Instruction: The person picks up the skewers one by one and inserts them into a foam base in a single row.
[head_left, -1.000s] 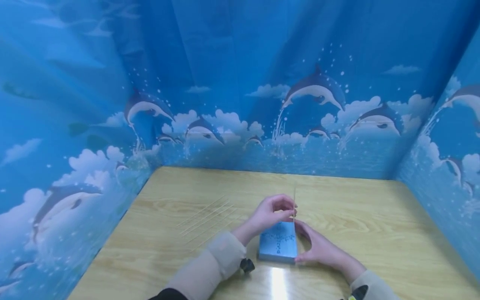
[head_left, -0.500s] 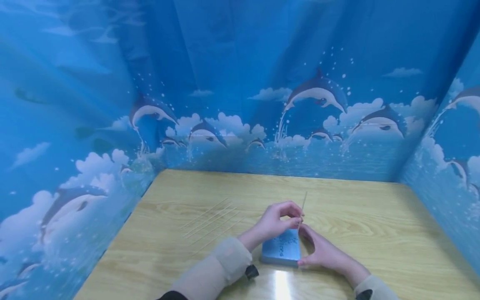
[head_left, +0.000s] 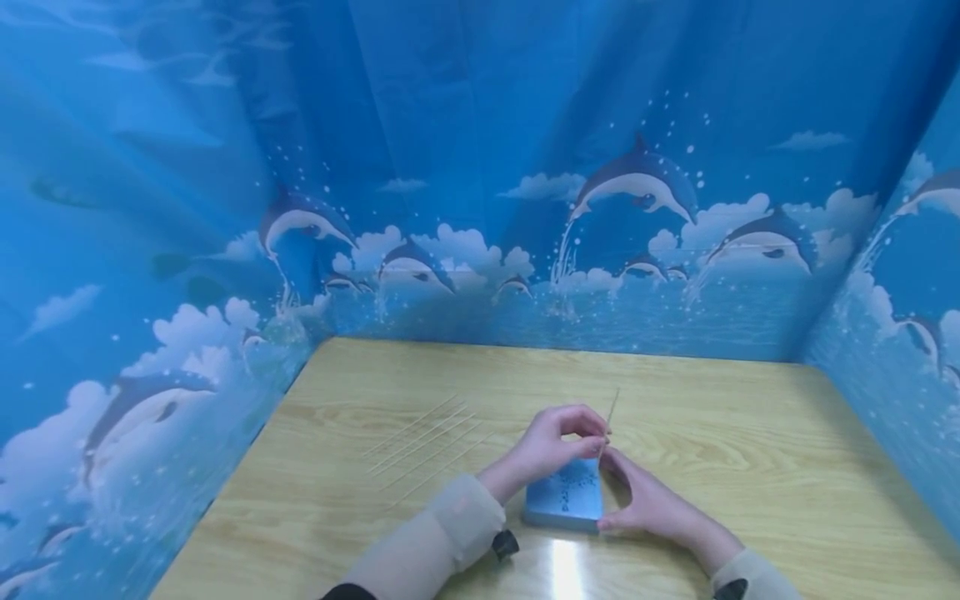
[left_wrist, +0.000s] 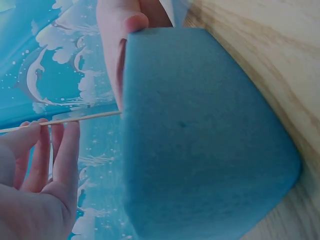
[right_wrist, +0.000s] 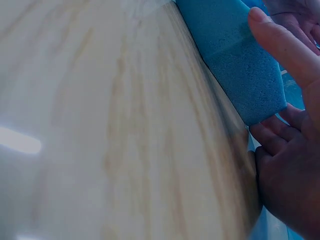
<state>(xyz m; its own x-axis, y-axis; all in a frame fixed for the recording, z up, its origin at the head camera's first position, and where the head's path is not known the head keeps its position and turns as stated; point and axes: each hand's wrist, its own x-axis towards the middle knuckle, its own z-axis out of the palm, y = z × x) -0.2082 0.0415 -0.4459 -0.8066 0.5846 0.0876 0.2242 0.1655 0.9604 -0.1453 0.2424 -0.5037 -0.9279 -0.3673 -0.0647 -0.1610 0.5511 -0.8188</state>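
A light blue foam block point(head_left: 562, 497) with small dark marks on its top lies on the table. My left hand point(head_left: 553, 442) is over the block's far part and pinches a thin wooden stick point(head_left: 612, 407) between thumb and fingers. The stick leans to the right; its lower end meets the block at the far right corner, as the left wrist view shows the stick point(left_wrist: 97, 117) reaching the block's edge point(left_wrist: 200, 140). My right hand point(head_left: 651, 500) holds the block's right side, thumb at the near corner and fingers at the far one. How deep the stick sits cannot be seen.
Several thin wooden sticks point(head_left: 427, 442) lie side by side to the left of my hands. The wood-grain table point(head_left: 720, 425) is bounded at the back and sides by a blue dolphin-print curtain point(head_left: 465, 208).
The stick has gone from upright to leaning right, with my left hand moving slightly along. My right hand keeps its hold on the block. The head view has shifted a little.
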